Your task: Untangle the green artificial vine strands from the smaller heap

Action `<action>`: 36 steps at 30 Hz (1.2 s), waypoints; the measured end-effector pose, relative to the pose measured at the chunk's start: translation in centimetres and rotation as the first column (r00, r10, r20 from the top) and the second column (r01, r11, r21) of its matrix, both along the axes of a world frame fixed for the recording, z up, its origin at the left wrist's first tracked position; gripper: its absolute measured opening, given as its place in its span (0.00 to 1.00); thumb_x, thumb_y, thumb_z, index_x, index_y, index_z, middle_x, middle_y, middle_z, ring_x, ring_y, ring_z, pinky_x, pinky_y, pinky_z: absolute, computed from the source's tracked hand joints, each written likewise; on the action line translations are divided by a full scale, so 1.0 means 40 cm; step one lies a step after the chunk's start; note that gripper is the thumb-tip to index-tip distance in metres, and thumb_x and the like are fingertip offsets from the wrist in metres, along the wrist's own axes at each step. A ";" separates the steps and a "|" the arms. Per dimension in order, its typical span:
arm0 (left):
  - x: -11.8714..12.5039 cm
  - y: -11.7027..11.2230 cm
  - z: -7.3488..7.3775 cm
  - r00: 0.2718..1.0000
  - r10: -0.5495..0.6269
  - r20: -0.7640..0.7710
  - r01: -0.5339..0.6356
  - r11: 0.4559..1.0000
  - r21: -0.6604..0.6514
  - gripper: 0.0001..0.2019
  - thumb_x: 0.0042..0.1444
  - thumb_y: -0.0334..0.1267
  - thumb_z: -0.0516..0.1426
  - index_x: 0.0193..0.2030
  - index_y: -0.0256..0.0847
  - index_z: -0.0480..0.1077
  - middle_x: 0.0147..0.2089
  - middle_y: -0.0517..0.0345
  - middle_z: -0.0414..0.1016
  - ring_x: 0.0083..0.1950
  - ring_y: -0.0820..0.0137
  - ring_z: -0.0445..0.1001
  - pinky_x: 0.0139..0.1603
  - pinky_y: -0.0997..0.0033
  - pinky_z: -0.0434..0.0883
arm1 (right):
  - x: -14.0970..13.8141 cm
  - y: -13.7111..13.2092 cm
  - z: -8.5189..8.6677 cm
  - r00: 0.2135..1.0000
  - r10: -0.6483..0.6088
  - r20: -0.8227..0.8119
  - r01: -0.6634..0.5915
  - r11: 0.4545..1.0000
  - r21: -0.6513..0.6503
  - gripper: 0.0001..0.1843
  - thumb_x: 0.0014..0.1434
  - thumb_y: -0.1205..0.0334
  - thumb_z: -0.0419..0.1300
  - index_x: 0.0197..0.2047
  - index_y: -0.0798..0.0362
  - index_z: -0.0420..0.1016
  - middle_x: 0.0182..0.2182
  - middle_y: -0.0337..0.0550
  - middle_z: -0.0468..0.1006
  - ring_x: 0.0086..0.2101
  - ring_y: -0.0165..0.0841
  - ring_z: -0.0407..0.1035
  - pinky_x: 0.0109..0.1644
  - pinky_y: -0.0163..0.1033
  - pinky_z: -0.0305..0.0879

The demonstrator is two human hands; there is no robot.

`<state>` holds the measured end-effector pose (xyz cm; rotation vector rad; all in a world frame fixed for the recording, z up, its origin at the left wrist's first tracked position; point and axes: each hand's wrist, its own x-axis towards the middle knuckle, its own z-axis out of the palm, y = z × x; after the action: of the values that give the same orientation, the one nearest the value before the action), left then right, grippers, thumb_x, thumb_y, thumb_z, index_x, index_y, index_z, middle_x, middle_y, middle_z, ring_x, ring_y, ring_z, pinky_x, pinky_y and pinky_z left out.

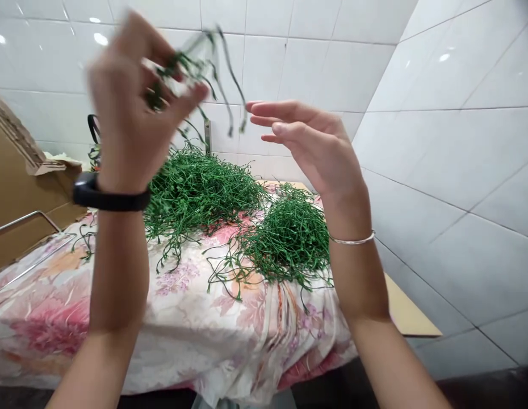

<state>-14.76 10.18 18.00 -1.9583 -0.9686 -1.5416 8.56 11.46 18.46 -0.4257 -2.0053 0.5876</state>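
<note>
Holds a few green strands (188, 61) between thumb and fingers of the raised left hand (123, 113) — higher than the larger green heap (204, 184) and arching out rightward, then down, from that grip. Has the right hand (321, 145) empty, with a narrow thumb-to-finger gap, nearest the drooping free ends — cannot tell touching from just apart.

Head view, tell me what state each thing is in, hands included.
Green strands: held, ends dangling, partly blurred
Left hand: raised, motion-blurred, curled around them
Right hand: raised, open
Larger green pile: heaped, tangled
Smaller green pile: heaped, straggling at its near edge
Floral cloth: draped, creased
Black wristband: worn
Silver bangle: worn
</note>
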 end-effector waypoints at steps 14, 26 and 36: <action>0.133 0.105 -0.057 0.967 -0.192 -0.169 0.122 0.925 -0.359 0.18 0.43 0.43 0.61 0.39 0.39 0.63 0.28 0.61 0.68 0.30 0.72 0.66 0.35 0.71 0.63 | 0.028 0.069 -0.027 0.964 -0.266 0.011 0.263 0.957 0.123 0.10 0.48 0.58 0.61 0.35 0.51 0.71 0.36 0.40 0.74 0.39 0.31 0.68 0.44 0.38 0.66; 0.154 0.108 -0.064 0.945 -0.180 -0.272 0.085 0.941 -0.327 0.19 0.56 0.51 0.47 0.47 0.40 0.64 0.25 0.60 0.66 0.27 0.74 0.65 0.30 0.74 0.59 | 0.018 0.098 -0.044 0.926 -0.306 0.220 0.243 0.931 0.271 0.15 0.53 0.54 0.57 0.32 0.59 0.71 0.27 0.42 0.72 0.32 0.28 0.65 0.37 0.36 0.63; 0.143 0.125 -0.067 0.933 -0.230 -0.278 0.133 0.936 -0.327 0.12 0.54 0.42 0.52 0.36 0.39 0.73 0.22 0.61 0.68 0.20 0.80 0.56 0.25 0.76 0.55 | 0.031 0.111 -0.050 0.918 -0.211 0.336 0.140 0.965 0.223 0.18 0.53 0.51 0.56 0.34 0.60 0.73 0.28 0.43 0.73 0.32 0.28 0.64 0.38 0.36 0.62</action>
<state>-9.05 15.17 15.31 -2.4813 -0.9499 -1.1695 9.81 15.91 16.44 -0.6216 -2.3131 0.2050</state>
